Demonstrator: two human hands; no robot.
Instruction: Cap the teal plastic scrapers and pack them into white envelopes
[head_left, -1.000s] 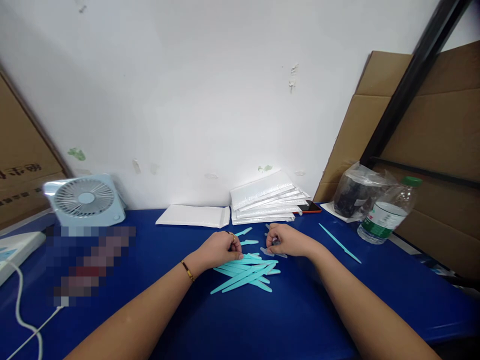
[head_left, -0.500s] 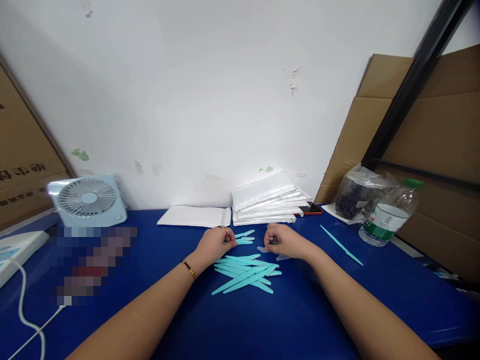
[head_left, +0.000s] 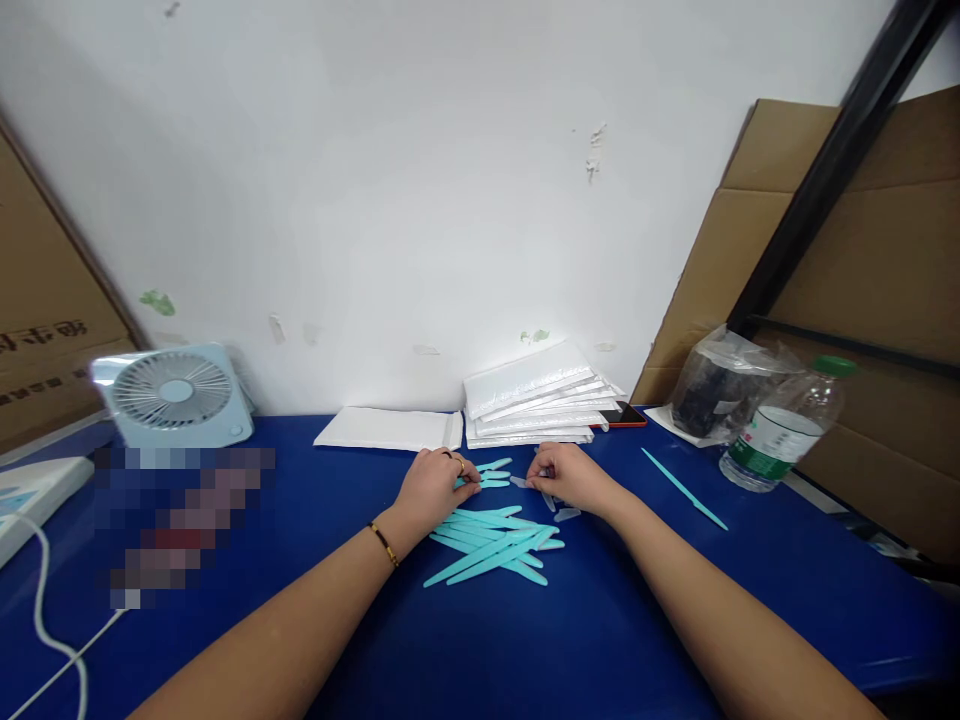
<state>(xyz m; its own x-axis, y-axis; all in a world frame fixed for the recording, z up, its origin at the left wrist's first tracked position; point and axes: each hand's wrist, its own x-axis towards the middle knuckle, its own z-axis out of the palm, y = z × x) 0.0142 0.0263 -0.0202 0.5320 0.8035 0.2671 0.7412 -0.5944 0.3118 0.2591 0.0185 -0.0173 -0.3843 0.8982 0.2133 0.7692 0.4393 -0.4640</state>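
Observation:
My left hand is closed in a pinch at the ends of a small group of turquoise eyebrow razors, whose other ends fan out to the right. Its fingers hide how many it grips. Just across from it, my right hand pinches a small translucent blade cap between thumb and fingertips. More clear caps lie on the table under and beside that hand. In front of both hands spreads a loose, crossed pile of turquoise razors. A single razor lies apart on the right.
White padded envelopes are stacked by the wall, with one envelope to their left and a phone beside them. A fan stands left. A water bottle and a bagged dark item stand right on the blue table.
My left hand has shifted slightly right, towards the razor ends. The right hand's cap has moved slightly left and up, closer to the razors; more loose caps show beneath that hand.

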